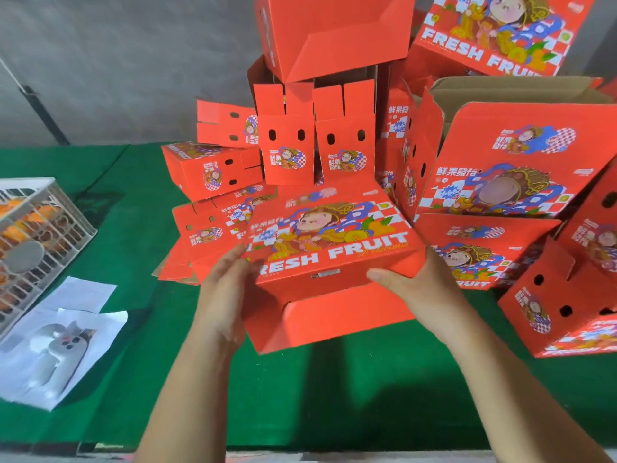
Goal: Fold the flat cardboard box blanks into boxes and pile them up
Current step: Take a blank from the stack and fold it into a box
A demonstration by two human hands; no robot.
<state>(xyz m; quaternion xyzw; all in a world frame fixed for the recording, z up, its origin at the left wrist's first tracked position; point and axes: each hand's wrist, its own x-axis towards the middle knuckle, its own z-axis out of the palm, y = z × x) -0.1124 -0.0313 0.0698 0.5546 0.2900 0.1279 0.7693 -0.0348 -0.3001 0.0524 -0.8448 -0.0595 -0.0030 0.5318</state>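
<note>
Fingers of the left hand (230, 279) are curled around the left edge of the box (329, 248), the thumb lying on its printed top. The right hand (417, 282) grips the right near corner, with the thumb pressed flat on the front wall and the other fingers hidden behind the side. The box is held between both hands, raised above the green table (350, 396) and tilted a little toward the person. One open flap (334, 315) hangs below the front wall and is not yet tucked in.

It is judged that the folding is almost finished and this flap remains to be closed. To do it well, the box should be kept square by equal pressure from both sides, and the flap should be bent along its crease before it is pushed in.

Behind the hands, flat blanks (213, 228) lie on the table, and the pile of folded boxes (317, 145) is seen farther back. A white crate (40, 235) stands at the left.
</note>
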